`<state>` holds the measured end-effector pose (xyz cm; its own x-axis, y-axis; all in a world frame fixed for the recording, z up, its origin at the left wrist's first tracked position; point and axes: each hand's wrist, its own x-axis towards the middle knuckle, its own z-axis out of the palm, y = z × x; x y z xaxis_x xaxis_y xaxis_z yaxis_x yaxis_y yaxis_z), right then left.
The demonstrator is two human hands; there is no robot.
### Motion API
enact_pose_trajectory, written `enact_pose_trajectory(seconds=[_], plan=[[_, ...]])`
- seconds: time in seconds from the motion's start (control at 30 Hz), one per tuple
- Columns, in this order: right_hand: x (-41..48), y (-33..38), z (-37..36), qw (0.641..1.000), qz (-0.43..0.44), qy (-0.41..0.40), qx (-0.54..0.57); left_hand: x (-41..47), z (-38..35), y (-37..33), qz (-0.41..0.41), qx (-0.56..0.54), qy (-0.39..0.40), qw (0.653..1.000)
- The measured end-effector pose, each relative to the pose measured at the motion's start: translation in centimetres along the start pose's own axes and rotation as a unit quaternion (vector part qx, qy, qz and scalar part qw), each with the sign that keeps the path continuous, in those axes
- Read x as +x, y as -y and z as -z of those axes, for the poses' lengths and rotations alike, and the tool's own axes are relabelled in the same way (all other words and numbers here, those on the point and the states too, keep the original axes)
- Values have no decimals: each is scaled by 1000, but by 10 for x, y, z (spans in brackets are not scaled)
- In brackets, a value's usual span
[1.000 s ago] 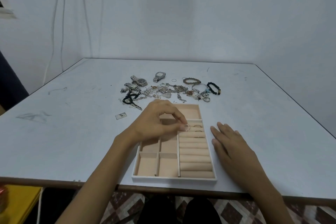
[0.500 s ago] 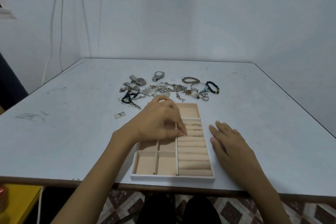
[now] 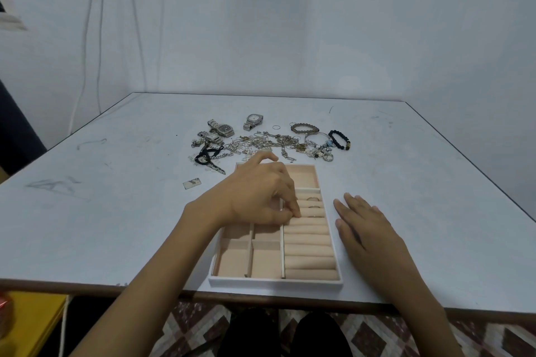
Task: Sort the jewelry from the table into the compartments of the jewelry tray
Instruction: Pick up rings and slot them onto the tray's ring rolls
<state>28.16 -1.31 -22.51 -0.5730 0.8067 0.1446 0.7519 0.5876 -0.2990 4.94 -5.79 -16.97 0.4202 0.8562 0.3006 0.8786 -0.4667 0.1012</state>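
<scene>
The jewelry tray (image 3: 275, 282) lies at the near edge of the table (image 3: 116, 211), and its nearest square compartments and lower ring rolls hold nothing that shows. Your right hand (image 3: 369, 232) rests flat on the table, fingers straight and slightly spread, just beside the tray's right wall. Your left hand (image 3: 261, 194) is curled over the middle of the tray, its fingertips (image 3: 296, 213) bunched together and pressed into a slot of the ring rolls; whether they pinch a ring cannot be told, since the tips hide the spot. Just beyond them, at least two rings (image 3: 312, 199) sit upright in the upper slots. The large far compartment appears empty. Beyond the tray, the tangled pile of chains and small pieces (image 3: 269, 143) lies unsorted on the table, with the watches (image 3: 253, 120) and bracelets (image 3: 304, 127) at its far side. Judged so, the task is at an early stage: a few rings are placed, and nearly all the jewelry is left to sort.
</scene>
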Motion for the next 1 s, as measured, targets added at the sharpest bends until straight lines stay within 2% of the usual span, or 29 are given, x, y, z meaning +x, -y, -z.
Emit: enact_pose_trajectory(seconds=[0.4, 0.67, 0.77, 0.9, 1.0], plan=[[0, 0, 0, 1000, -2, 3, -2, -3, -4, 0, 22, 6, -22, 999], [3, 3, 15, 1000, -7, -24, 8, 4, 1, 5, 48, -68, 12, 996], [29, -3, 39, 997, -33, 6, 66, 13, 4, 19, 105, -122, -15, 987], [96, -1, 55, 993, -27, -8, 117, 39, -6, 50, 238, -60, -103, 964], [152, 10, 47, 994, -24, -49, 97, 65, -16, 66, 286, -2, -68, 956]])
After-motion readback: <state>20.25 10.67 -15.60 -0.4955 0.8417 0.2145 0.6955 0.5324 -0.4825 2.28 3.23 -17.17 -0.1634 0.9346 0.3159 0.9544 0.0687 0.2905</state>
